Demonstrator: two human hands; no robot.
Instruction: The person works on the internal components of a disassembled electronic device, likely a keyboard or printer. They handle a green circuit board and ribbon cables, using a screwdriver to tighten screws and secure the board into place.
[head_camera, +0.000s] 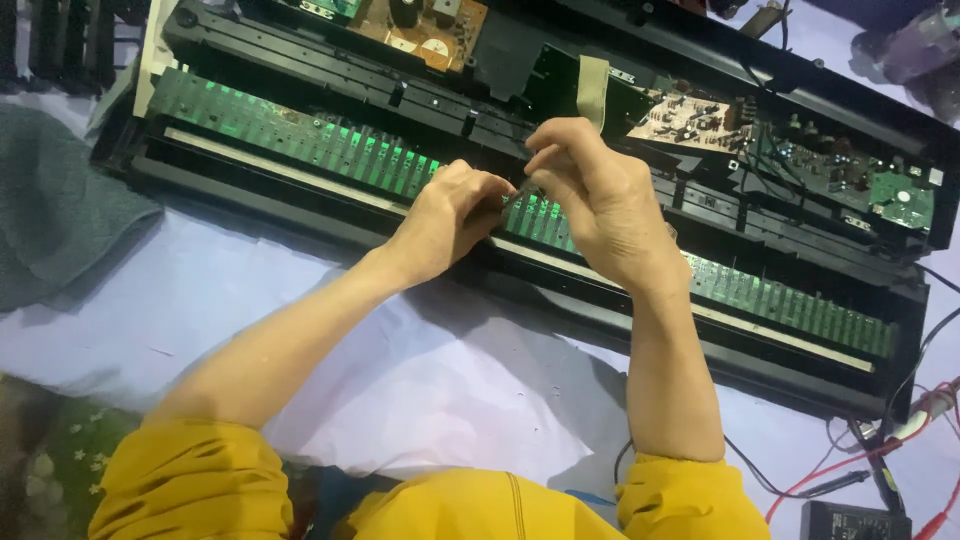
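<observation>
From the head camera, your left hand (450, 215) and right hand (600, 200) meet over the long green contact board (330, 150) of the opened keyboard chassis (300, 60). Both grips pinch nearly closed on a small dark part (520, 190), at the board's middle, right hand at three o'clock.

Small part between fingertips (522, 190) hidden (too small); keyboard chassis (300, 195) mid-section covered

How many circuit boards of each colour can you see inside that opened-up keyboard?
Green boards: 2, the long green strip under both hands and a small green board at the right end.
Brown boards: 2, one brown board at the top and one tan board near the middle.
Total: 4
</observation>
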